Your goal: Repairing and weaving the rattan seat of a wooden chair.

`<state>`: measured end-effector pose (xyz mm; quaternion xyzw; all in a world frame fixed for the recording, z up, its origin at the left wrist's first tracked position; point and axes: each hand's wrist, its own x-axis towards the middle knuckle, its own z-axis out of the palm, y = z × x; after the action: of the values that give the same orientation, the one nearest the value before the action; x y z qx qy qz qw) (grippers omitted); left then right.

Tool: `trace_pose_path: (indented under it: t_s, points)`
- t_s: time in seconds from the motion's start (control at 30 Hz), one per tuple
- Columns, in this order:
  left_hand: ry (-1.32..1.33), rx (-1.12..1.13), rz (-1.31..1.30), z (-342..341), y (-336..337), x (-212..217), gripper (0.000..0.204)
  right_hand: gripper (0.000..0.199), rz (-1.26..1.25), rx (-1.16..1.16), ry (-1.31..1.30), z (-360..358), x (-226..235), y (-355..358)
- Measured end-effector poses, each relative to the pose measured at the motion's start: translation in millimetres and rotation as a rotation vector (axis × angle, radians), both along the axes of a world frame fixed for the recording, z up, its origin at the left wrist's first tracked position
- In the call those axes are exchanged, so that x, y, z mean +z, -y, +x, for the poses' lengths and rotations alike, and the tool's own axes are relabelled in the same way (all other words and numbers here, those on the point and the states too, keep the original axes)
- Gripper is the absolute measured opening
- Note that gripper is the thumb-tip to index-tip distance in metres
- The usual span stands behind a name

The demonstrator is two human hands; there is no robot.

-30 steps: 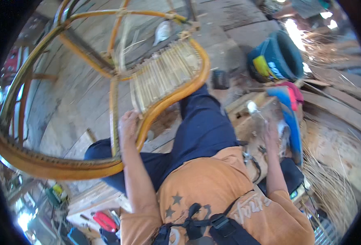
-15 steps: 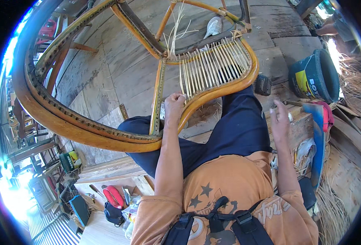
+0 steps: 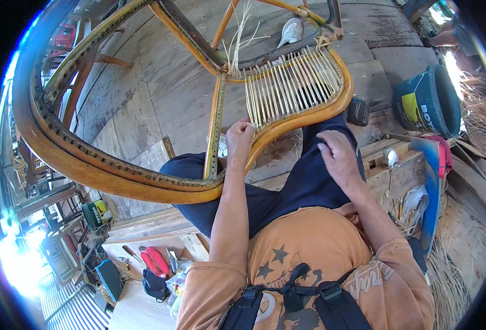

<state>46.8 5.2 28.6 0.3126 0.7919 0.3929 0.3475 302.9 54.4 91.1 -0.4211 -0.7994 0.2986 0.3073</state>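
Curling the left hand [image 3: 239, 140] narrowly inward at the lower end of the leftmost strand [image 3: 249, 104], near the crossbar [image 3: 215, 124]. Cannot tell, with the fingertips partly hidden, whether closed on that strand or only resting by it. Hovering with the right hand [image 3: 339, 157] over the trousers [image 3: 306, 190], fingers loosely spread and slightly bent, apart from the frame [image 3: 124, 190], with nothing visible in the grasp.

Bearing the frame, curved and yellow-brown, on the left thigh, with the rest stretching forward and out to the left. Showing, right of the left hand, a row of pale strands [image 3: 295, 88], set side by side from the near rail [image 3: 309, 119] to the far side, with gaps between. Sprouting a loose tuft [image 3: 235, 52] near the crossbar's far end.

Wearing an orange shirt [image 3: 314, 236] with 2 dark stars.

Seeing 1 white shoe [image 3: 291, 31] on the plank floor [image 3: 138, 82], just beyond the strands. Finding to their right a small dark block [image 3: 358, 111], then a dark bucket [image 3: 431, 102] with a yellow patch. Having on the right a wooden bench [image 3: 405, 173], with a blue board [image 3: 433, 190] along its outer side and red cloth [image 3: 445, 157] just beside. Coming, at lower left, to a red case [image 3: 155, 262] near a black pouch [image 3: 155, 285].
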Motion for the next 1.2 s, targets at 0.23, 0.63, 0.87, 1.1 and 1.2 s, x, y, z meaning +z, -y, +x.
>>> trace_pose_path:
  t_s: [0.23, 0.63, 0.87, 1.1, 1.2]
  points:
    - [0.088, 0.032, 0.029, 6.9, -2.5, 9.4, 0.020, 0.018, 0.072, 0.296, 0.049, -52.2, -17.2, 11.2]
    - [0.339, 0.121, -0.031, 1.6, 0.1, 6.3, 0.021, 0.028, -0.190, 0.557, 0.623, -112.5, -22.4, 9.6]
    - [0.414, 0.125, -0.027, -0.4, -0.4, 4.4, 0.015, 0.031, -0.179, 0.475, 0.599, -116.1, -29.8, 15.1]
    - [0.426, 0.133, -0.057, 1.7, -1.8, 13.9, 0.013, 0.034, -0.155, 0.458, 0.636, -113.4, -32.1, 18.3]
    - [0.473, 0.180, -0.050, 1.6, -1.7, 16.7, 0.014, 0.034, -0.193, 0.461, 0.680, -117.6, -24.0, 16.6]
